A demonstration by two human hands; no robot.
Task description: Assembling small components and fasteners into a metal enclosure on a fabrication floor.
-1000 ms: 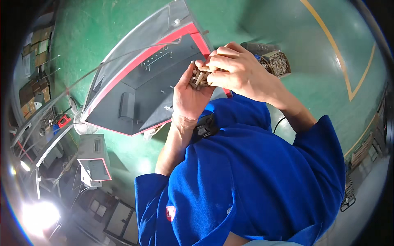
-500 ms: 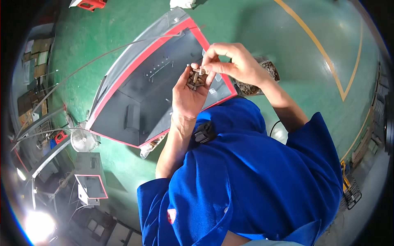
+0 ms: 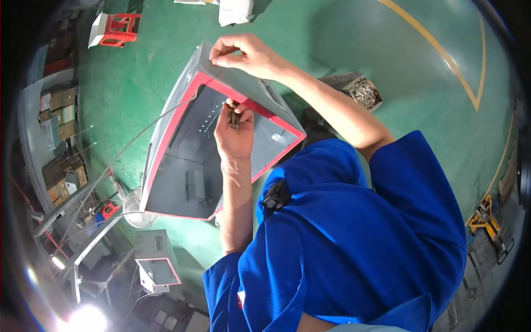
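Note:
A large grey metal cabinet [image 3: 167, 192] with a red-edged open front stands on the floor before me. My left hand [image 3: 235, 138] is raised in front of its opening, palm up, fingers curled round a pile of small brown and grey peg-like pieces [image 3: 234, 117]. Over the cabinet's far top corner is my right hand [image 3: 243, 55], thumb and forefinger pinched together at the grey top panel. Whatever sits between those fingertips is too small to make out. A row of small holes shows on the dark inner wall.
An open box of similar small pieces [image 3: 364, 93] lies right of the cabinet. A thin rod [image 3: 149, 128] runs from the cabinet's red edge toward the left. Farther off are a red stool [image 3: 120, 29], a fan [image 3: 139, 209] and a smaller grey cabinet [image 3: 155, 252].
My right hand has left the pile in my left palm and reached away to the cabinet's far top corner. My left fingers have curled more over the pieces. The whole view has shifted.

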